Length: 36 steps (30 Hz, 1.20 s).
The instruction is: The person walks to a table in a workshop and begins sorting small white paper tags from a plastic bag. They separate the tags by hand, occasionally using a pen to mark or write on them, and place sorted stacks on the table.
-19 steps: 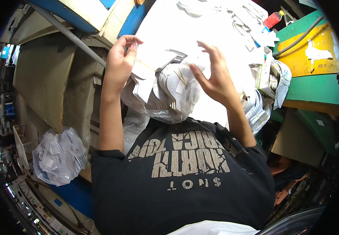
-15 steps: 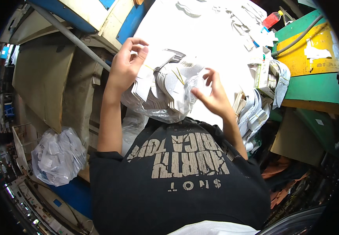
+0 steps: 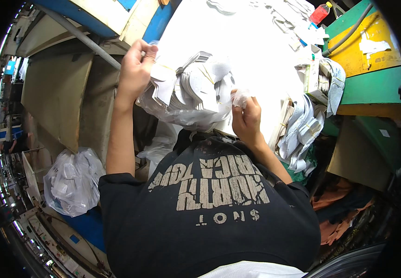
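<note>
A transparent plastic bag (image 3: 182,118) lies at the near edge of the white table. Several stacks of flat, pale cut pieces (image 3: 198,85) fill it, some bound with thin yellow bands. My left hand (image 3: 134,69) is closed at the bag's left side, pinching a bit of its film beside the fingertips. On the other side, my right hand (image 3: 247,118) grips a bunched piece of the bag's rim, which sticks up above the fingers. The stacks stand between my two hands.
More banded stacks of pale pieces (image 3: 302,127) and a small box (image 3: 312,76) line the table's right edge. A red bottle (image 3: 320,14) stands far right. Another filled plastic bag (image 3: 74,183) hangs low at left. A grey pipe (image 3: 77,34) slants across the upper left.
Both hands have gone from loosely curled fingers to gripping the bag's film. My left hand has shifted left, and my right hand has moved slightly down. The bag has shifted slightly left.
</note>
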Each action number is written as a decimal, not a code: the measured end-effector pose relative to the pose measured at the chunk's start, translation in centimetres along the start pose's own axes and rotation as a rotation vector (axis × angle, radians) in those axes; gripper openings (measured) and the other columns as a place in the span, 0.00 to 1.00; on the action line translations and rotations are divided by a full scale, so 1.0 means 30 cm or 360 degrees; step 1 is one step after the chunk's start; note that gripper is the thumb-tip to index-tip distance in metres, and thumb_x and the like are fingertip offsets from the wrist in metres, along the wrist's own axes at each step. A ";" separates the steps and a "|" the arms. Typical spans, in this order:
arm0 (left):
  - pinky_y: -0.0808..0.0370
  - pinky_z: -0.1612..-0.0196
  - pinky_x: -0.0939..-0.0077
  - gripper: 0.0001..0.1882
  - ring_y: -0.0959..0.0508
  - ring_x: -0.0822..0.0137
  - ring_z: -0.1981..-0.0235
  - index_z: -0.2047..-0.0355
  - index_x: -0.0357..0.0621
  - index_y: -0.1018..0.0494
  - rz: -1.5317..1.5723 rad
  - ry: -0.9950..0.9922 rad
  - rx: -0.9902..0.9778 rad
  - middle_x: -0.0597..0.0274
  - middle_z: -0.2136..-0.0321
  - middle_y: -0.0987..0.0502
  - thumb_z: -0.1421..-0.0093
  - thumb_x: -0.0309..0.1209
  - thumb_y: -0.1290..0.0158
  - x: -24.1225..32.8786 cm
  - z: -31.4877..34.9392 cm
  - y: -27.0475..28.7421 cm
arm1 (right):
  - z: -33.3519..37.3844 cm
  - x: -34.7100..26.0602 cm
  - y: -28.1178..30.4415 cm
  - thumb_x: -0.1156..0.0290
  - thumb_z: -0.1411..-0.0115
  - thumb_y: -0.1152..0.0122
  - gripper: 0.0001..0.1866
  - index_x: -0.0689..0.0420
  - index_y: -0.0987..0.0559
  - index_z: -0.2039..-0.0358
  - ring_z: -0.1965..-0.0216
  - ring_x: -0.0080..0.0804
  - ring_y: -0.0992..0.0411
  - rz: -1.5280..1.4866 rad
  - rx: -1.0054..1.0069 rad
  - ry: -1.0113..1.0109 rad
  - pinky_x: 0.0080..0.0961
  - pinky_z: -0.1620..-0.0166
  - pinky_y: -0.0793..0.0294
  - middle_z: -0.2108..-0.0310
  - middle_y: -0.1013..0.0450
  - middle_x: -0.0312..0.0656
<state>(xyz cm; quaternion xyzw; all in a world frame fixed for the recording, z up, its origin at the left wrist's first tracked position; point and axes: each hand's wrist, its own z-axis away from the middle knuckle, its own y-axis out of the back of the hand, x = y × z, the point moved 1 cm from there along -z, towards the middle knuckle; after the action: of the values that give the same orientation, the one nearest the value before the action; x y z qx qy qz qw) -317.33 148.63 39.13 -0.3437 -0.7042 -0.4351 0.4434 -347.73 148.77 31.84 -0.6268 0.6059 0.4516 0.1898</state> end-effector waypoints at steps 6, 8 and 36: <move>0.41 0.75 0.86 0.08 0.38 0.85 0.77 0.64 0.43 0.28 0.0369 0.0127 0.0059 0.75 0.73 0.30 0.25 0.31 0.46 0.071 0.019 0.035 | -0.136 -0.023 -0.028 0.75 0.24 0.57 0.13 0.64 0.25 0.64 0.66 0.31 0.28 -0.0373 0.0273 0.0200 0.36 0.53 0.26 0.60 0.21 0.46; 0.45 0.79 0.86 0.08 0.41 0.86 0.80 0.64 0.43 0.28 0.0508 0.0195 0.0135 0.75 0.75 0.31 0.26 0.30 0.46 0.097 0.025 0.045 | -0.161 -0.041 -0.033 0.72 0.21 0.60 0.16 0.65 0.26 0.64 0.70 0.28 0.29 -0.0757 0.0300 0.0056 0.36 0.52 0.23 0.65 0.24 0.43; 0.42 0.73 0.83 0.09 0.40 0.83 0.76 0.69 0.41 0.27 -0.0240 -0.0281 0.0235 0.75 0.74 0.33 0.32 0.26 0.39 0.153 0.113 -0.007 | -0.384 -0.070 0.163 0.60 0.21 0.56 0.22 0.63 0.24 0.39 0.73 0.22 0.29 -0.0553 -0.0706 -0.0595 0.23 0.65 0.27 0.72 0.27 0.35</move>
<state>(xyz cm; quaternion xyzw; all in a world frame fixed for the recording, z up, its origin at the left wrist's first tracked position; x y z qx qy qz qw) -320.31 152.12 42.55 -0.2933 -0.7944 -0.3824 0.3699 -348.12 140.02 41.02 -0.6531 0.3317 0.6405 0.2307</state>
